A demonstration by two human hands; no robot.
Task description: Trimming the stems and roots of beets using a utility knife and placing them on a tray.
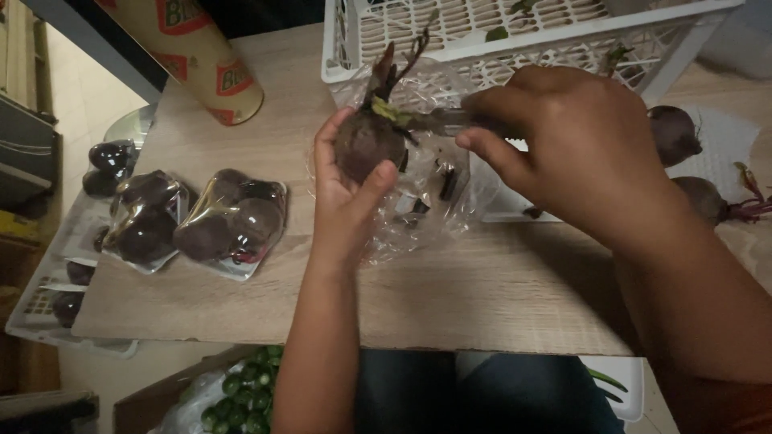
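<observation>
1. Two hands work one dark red round beetroot (368, 145). The left hand (347, 186) cups it from below, fingers and thumb wrapped round it, stalk end up, likely to steady it.
2. The right hand (567, 141) is clenched on a slim tool, probably a knife (446, 120), its tip at the beetroot's crown. The blade is hard to make out.
3. A crumpled clear plastic sheet (426, 205) lies beneath on the pale wooden tabletop (482, 297), seemingly catching trimmings.
4. Wrapped trays of beetroots (197, 221) sit well left; a white plastic crate (515, 40) stands behind.
</observation>
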